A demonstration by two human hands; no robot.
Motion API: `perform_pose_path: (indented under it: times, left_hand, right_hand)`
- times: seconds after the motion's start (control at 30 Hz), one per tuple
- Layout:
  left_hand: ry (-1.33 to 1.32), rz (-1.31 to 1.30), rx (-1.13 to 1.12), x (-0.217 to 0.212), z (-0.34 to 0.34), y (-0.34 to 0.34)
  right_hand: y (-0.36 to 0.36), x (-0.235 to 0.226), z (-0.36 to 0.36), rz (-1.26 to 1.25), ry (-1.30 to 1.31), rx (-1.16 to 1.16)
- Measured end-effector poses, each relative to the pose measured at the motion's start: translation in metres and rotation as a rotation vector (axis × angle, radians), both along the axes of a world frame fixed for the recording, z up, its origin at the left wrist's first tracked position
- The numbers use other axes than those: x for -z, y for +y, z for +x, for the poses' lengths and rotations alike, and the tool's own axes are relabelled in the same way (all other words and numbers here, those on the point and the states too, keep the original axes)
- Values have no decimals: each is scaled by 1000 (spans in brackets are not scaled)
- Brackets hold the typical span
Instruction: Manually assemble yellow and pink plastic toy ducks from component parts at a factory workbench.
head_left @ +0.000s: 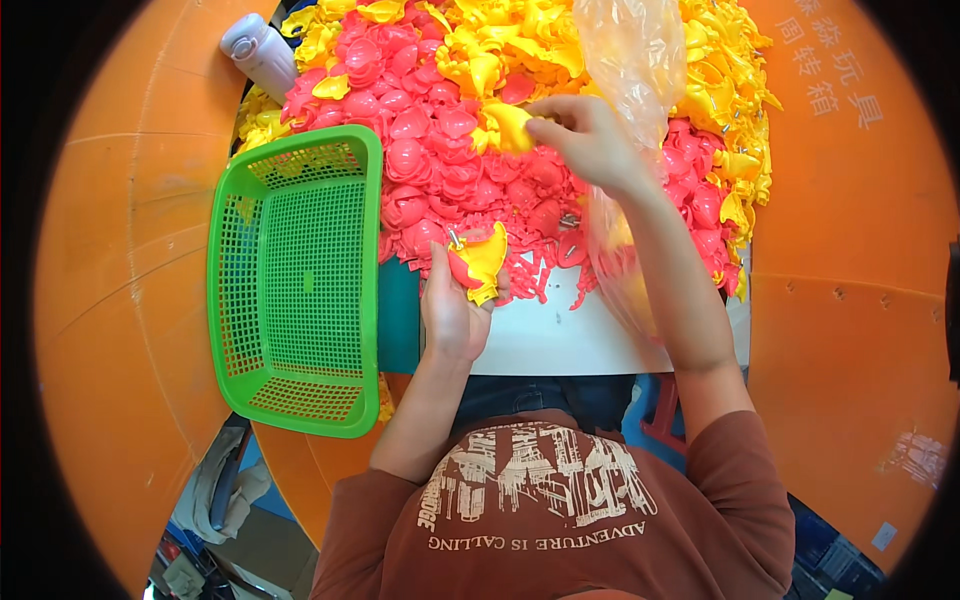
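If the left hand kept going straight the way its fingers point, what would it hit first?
Probably the pink parts heaped just beyond the yellow piece that the left hand holds; height above the heap is unclear.

Bright, even light floods the scene, falling from above; colours come out strong and saturated. Shadows are soft and short: a faint one sits under the left hand [455,310] on the white desk [560,340], another darkens the gap below the green basket [295,280]. The clear bag [630,60] catches a pale sheen, no hard glare. Focus holds sharp in the middle, and the pink parts [430,150] read crisply. Toward the rim the fisheye bends the orange panels [110,300] into curves, detail softens, and black corners close the frame.
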State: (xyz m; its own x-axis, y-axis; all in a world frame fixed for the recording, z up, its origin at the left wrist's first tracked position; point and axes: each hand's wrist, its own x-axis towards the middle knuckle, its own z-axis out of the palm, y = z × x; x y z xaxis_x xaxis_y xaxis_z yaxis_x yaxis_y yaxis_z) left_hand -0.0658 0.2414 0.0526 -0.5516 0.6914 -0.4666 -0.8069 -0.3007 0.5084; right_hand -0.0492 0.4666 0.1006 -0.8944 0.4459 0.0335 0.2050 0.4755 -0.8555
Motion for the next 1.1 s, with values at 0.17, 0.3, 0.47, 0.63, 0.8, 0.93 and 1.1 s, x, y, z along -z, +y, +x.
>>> perform_pose_path:
  times: [0.17,0.3,0.47,0.63,0.8,0.93,1.1]
  left_hand:
    - [66,147,123,-2,-2,5]
    - [155,119,-21,-8,13,18]
    - [152,170,-157,-14,32,28]
    - [115,220,-77,-19,29,22]
    - [27,260,49,-19,29,19]
    - [-49,270,121,-28,28,16]
    - [-20,135,184,-20,24,14]
  right_hand:
    - [-41,-29,57,-697,-26,-68]
    - [-68,-18,83,-1107,84,83]
    - [-103,6,97,-930,89,191]
    - [-97,-1,103,230,238,283]
    - [-87,0,110,168,206,-197]
    - [-88,-1,118,140,222,-175]
    - [-86,-16,119,156,248,-274]
